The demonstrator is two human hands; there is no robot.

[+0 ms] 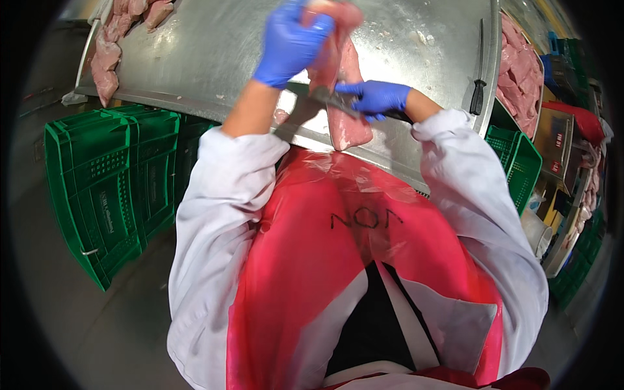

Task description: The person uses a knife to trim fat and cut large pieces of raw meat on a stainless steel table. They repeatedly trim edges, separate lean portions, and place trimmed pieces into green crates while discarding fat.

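My left hand (292,45), in a blue glove, is closed on the upper end of a long pale-pink piece of meat (351,130), lifted off the steel table and blurred there. The lower end of the meat lies at the table's near edge. In my right hand (378,99), also blue-gloved, is a knife (338,103), its blade pointing left across the meat. Whether the blade is cutting into the meat cannot be made out. A small scrap of meat (281,116) lies left of the blade, below my left wrist.
A second, black-handled knife (478,96) lies on the steel table (208,52) at the right. Meat pieces (107,62) lie at the far left; more meat (519,71) fills a container at the right. Green crates (107,182) stand at the left, and another green crate (520,162) at the right.
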